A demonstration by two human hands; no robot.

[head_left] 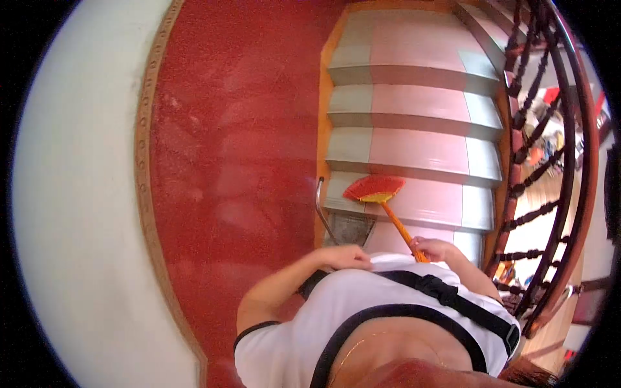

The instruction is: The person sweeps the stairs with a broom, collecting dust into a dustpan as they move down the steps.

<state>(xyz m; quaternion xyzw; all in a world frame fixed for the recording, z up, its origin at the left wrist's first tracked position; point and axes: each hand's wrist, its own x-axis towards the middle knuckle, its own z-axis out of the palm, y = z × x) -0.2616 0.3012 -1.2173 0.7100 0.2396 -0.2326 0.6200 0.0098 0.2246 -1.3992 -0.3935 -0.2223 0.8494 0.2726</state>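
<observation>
My right hand (432, 249) is closed around the orange handle of a broom (398, 223). Its red and yellow bristle head (375, 189) fans out over a stair step ahead of me. In front of my waist, my left hand (348, 257) is curled; what it holds, if anything, is hidden. Just beyond that hand, a bent metal tube (319, 200) runs beside the wall, its lower end disappearing near my wrist. A dark grey patch, perhaps a dustpan (350, 229), shows between the tube and the broom; I cannot tell whether they join.
Pink and grey stairs (420, 155) run ahead of me in several steps. A red wall panel (239, 149) borders them on the left. Along the right curves a dark wooden banister (587, 149) with turned balusters, and a lower floor with scattered things shows through it.
</observation>
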